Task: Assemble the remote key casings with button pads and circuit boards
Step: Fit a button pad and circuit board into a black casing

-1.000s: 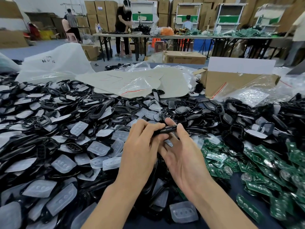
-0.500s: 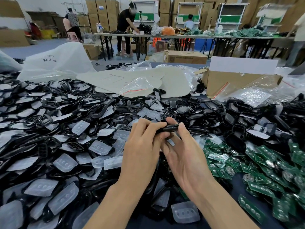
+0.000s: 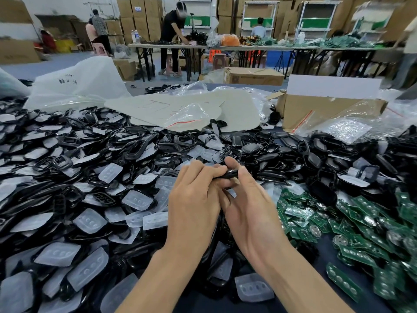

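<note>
A black remote key casing [image 3: 230,174] is held edge-on between both hands above the middle of the table. My left hand [image 3: 194,199] grips its left end with curled fingers. My right hand [image 3: 246,206] pinches its right end between thumb and fingers. Most of the casing is hidden by my fingers. A heap of black casings [image 3: 140,150] mixed with translucent button pads [image 3: 90,221] covers the left and middle. Green circuit boards [image 3: 361,233] lie piled at the right.
A cardboard box [image 3: 325,109] with a clear bag [image 3: 338,129] stands at the back right. Flat grey sheets [image 3: 171,107] and a white bag [image 3: 79,86] lie at the back. More black casings [image 3: 338,154] are heaped right of centre. People work at far tables.
Both hands keep hold of the casing and have closed in on it slightly. The view has shifted a little; nothing else on the table moved.
</note>
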A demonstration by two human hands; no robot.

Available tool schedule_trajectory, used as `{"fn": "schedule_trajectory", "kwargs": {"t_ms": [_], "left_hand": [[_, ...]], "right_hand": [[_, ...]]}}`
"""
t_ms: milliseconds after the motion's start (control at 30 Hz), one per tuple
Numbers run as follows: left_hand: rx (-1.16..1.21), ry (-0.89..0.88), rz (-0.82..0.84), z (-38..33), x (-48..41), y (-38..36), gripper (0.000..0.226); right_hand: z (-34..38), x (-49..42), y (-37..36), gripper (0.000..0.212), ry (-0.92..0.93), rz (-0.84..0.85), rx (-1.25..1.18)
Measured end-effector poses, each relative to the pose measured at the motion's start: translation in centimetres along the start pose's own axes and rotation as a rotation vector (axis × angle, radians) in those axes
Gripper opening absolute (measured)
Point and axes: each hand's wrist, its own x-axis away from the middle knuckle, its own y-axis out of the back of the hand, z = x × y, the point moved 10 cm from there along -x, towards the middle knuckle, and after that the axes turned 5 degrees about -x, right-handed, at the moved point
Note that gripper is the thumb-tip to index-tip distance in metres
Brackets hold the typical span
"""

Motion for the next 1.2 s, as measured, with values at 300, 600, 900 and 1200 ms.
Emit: {"fn": "schedule_trajectory", "kwargs": {"t_ms": [300,600,900,1200], "left_hand": [[0.489,0.360,0.130,2.7,0.1,-1.8,0.030],[0.353,0.213,0.059,1.3,0.0,-0.7,0.035],[0.305,0.092,-0.012,0.0,0.7,0.1,0.012],[0.178,0.015,-0.120,-1.4,0.8,0.6,0.003]], "right_hand": [[3.6,0.9,-0.8,0.026,0.335,0.041,0.600],[5.4,2.2,-1.5,0.024,0.569,0.004,0.948],[6.6,3.5,-1.8,0.037,0.734,-0.084,1.061],[6.5,3.6,-1.2,0.051,0.742,-0.116,0.990]]}}
